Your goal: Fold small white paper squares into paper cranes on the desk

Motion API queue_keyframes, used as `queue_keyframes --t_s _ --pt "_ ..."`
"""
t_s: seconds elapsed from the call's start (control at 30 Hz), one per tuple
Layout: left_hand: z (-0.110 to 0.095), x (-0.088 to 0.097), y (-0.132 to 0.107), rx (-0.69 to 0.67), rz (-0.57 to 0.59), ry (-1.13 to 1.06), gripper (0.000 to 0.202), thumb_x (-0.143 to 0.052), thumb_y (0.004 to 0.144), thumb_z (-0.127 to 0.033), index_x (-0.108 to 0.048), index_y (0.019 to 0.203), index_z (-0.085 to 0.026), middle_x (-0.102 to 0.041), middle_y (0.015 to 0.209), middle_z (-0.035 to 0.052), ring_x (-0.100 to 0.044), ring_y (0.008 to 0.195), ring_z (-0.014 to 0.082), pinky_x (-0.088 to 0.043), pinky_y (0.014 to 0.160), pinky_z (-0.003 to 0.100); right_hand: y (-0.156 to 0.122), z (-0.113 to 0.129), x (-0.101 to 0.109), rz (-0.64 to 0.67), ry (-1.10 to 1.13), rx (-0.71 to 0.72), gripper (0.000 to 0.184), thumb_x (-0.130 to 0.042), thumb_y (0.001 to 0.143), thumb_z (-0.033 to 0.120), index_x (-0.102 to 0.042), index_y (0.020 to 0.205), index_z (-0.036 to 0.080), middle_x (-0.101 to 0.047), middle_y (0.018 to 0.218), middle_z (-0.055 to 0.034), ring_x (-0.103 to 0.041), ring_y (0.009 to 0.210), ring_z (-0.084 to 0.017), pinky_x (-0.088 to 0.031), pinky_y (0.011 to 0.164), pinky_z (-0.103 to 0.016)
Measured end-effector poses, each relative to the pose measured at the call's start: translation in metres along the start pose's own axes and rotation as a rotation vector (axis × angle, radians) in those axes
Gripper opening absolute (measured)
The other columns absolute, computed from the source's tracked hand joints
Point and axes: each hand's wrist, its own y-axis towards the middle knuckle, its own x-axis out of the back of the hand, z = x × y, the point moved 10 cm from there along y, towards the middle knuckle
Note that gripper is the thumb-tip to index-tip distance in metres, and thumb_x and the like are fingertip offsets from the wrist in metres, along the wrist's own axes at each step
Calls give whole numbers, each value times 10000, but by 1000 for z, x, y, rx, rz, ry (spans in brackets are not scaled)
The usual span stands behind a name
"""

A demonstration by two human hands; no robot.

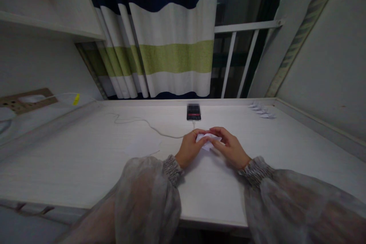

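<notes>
Between my two hands is a small piece of folded white paper (pixel 210 137), held just above the white desk (pixel 211 194). My left hand (pixel 190 146) pinches its left side, with the thumb pressed on the near face. On the other side my right hand (pixel 230 148) grips the paper with thumb and fingers. Both thumbs come close together at the middle of the paper. Part of the paper is hidden behind the fingers, so its full shape does not show.
A phone (pixel 193 112) lies beyond my hands, with a white cable (pixel 151 126) running left toward a wall socket (pixel 28 100). Several folded white paper pieces (pixel 261 110) sit at the back right. White paper sheets (pixel 143 145) lie left of my hands. A curtain (pixel 174 57) hangs behind the desk.
</notes>
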Motion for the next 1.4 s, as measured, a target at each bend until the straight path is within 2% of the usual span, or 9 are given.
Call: queue_keyframes --t_s 0.1,0.27,0.37,0.47,0.67,0.87,1.0,1.23,1.4 --pt "-9 5 -1 -52 -38 87 196 -551 725 -251 -591 893 -157 -639 854 29 -571 773 147 -440 727 264 1 0 2 -34 -51 -1 242 -538 744 321 -513 934 174 -594 954 -68 -555 917 -171 -429 808 -311" --pt "-14 4 -2 -82 -34 148 244 -548 724 -258 -582 947 -164 -629 868 35 -564 767 150 -438 707 264 3 13 8 -89 -204 116 112 -513 772 267 -562 798 170 -575 815 -48 -539 799 -161 -431 741 -298" --pt "-6 1 -2 -24 -14 102 252 -554 713 -267 -587 937 -155 -629 819 40 -555 672 136 -436 611 243 3 19 8 -87 -210 171 91 -502 777 225 -570 787 165 -571 798 -47 -536 783 -154 -431 727 -287" --pt "5 -4 -1 53 20 47 260 -570 694 -279 -584 916 -144 -609 690 21 -516 537 107 -399 501 213 2 19 7 -82 -218 185 96 -496 776 205 -581 768 161 -572 772 -46 -540 757 -153 -433 713 -286" --pt "10 -4 -1 93 2 33 196 -588 660 -240 -583 827 -137 -535 574 -25 -402 413 52 -316 411 173 1 17 6 -76 -215 196 98 -511 752 192 -606 756 169 -584 745 -41 -554 727 -159 -446 671 -290" --pt "11 -2 0 103 -31 -78 146 -618 622 -196 -564 741 -133 -539 586 -27 -435 453 51 -336 434 164 1 18 6 -76 -182 203 89 -529 745 181 -614 767 174 -597 757 -41 -566 738 -159 -454 681 -292" --pt "15 -1 1 106 -52 -154 176 -640 611 -222 -557 737 -132 -554 612 -15 -466 484 61 -352 442 164 1 21 9 -101 -188 197 80 -539 755 218 -610 777 187 -605 773 -37 -570 750 -158 -458 695 -298" --pt "14 4 2 99 -80 -157 173 -629 610 -214 -549 738 -129 -537 656 -19 -446 492 48 -357 468 168 0 22 17 -167 -184 191 83 -563 747 246 -611 763 180 -609 760 -38 -573 731 -154 -462 685 -292" --pt "16 5 3 95 -78 -146 170 -627 607 -221 -549 727 -130 -526 665 -18 -455 524 56 -367 496 175 -1 25 17 -162 -189 222 101 -551 759 249 -621 769 177 -611 754 -41 -575 725 -153 -467 672 -287"
